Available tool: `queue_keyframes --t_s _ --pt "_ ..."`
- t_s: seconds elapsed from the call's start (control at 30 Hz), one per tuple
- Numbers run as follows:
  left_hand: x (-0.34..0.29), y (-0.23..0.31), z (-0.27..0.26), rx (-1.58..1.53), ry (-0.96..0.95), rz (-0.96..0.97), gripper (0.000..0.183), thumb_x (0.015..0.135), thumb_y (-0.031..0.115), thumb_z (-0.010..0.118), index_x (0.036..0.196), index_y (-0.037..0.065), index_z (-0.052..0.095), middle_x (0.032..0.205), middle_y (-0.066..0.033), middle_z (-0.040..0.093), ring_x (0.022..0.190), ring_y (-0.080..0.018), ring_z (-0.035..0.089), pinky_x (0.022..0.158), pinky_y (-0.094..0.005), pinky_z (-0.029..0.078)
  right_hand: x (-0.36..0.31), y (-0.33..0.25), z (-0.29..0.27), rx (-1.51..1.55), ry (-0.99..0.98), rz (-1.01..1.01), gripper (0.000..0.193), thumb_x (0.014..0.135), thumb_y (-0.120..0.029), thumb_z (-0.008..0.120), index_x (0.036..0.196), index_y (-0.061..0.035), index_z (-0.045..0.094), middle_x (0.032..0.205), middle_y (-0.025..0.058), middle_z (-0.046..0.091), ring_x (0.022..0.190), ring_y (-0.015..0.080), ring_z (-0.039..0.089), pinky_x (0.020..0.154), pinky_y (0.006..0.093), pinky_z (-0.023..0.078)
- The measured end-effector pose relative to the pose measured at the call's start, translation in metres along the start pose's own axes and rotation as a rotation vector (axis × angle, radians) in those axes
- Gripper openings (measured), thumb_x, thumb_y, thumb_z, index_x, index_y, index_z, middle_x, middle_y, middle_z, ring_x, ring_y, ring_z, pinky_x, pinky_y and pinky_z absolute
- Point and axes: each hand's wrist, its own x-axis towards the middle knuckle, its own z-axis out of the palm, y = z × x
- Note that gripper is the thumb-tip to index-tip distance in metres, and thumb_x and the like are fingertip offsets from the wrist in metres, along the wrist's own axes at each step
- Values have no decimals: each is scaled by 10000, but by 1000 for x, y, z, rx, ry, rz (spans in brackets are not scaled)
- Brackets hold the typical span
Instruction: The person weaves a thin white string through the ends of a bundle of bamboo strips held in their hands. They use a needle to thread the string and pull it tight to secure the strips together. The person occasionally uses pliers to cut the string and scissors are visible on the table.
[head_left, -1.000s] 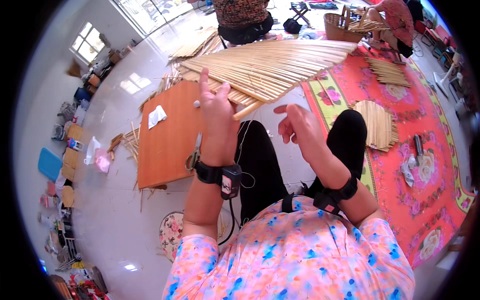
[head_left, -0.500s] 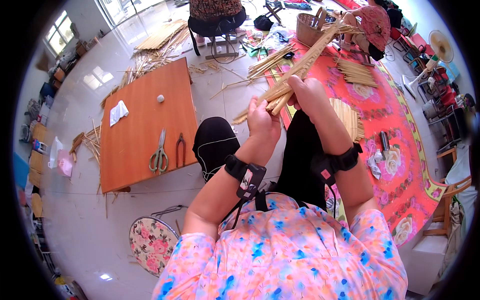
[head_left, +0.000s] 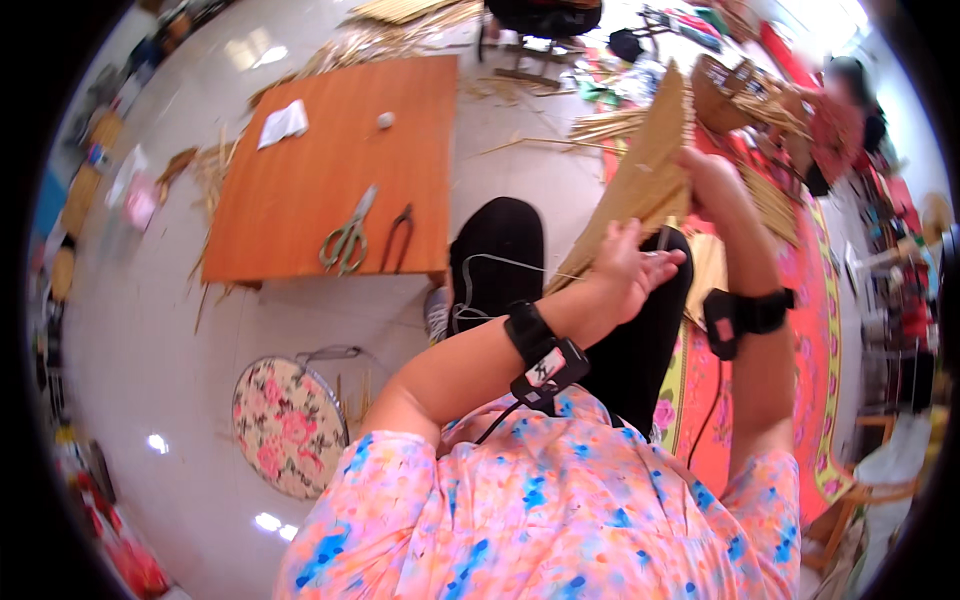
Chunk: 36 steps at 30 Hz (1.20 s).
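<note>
A flat panel of tan straw-like strips (head_left: pixel 640 165) stands tilted above my knees, its ridged edge on the right. My right hand (head_left: pixel 712 182) is closed on that right edge, with some fingertips hidden behind it. Close to the lower end of the panel, my left hand (head_left: pixel 630 272) has its fingers spread and the palm partly turned up; nothing shows in it. A thin white string (head_left: pixel 500 258) runs across my left knee towards the panel's lower corner.
An orange-brown wooden table (head_left: pixel 300 220) to the left bears scissors (head_left: pixel 350 235), pliers (head_left: pixel 398 238), a white cloth (head_left: pixel 284 124) and a small white ball (head_left: pixel 385 120). A floral round seat (head_left: pixel 290 425) is at lower left. Right: red floral mat (head_left: pixel 790 400), basket (head_left: pixel 722 90), another person (head_left: pixel 838 125).
The panel has swung more upright and shows its broad face. My left hand has let go and spread its fingers. The view has turned, shifting the table rightward and up.
</note>
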Motion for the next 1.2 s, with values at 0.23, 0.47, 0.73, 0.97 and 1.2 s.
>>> queue_keyframes --t_s 0.23,0.47,0.73,0.97,1.2 --pt "-88 81 -10 1082 -351 39 774 979 358 481 1523 106 -8 927 -141 634 767 -225 675 712 -338 528 20 -17 -9 -11 -44 -34 301 826 -343 552 722 -61 578 530 13 482 377 109 408 361 270 275" --pt "-157 217 -98 1477 -565 70 493 931 203 571 1380 36 455 1262 -135 582 1135 -217 560 978 -334 438 -12 -3 -16 23 -46 34 274 828 -326 524 741 -69 568 572 4 496 412 89 414 382 243 264" --pt "-60 247 -302 1976 778 600 331 852 313 654 995 16 631 1030 -203 623 968 -356 590 818 -431 483 -38 13 -7 -93 -154 -32 322 859 -329 529 738 -36 590 619 20 543 490 110 503 453 261 376" --pt "-14 195 -343 2294 966 902 302 844 325 677 995 80 584 1099 -161 530 1020 -344 524 822 -460 468 -39 -11 -7 -95 -217 70 346 853 -352 535 801 -22 629 675 37 602 541 123 565 491 251 434" --pt "-34 215 -301 753 477 450 243 953 346 549 891 114 586 900 -26 632 856 -162 599 724 -335 522 -23 -34 -17 -243 -315 75 334 851 -338 553 838 -12 624 755 64 630 583 141 613 503 256 478"
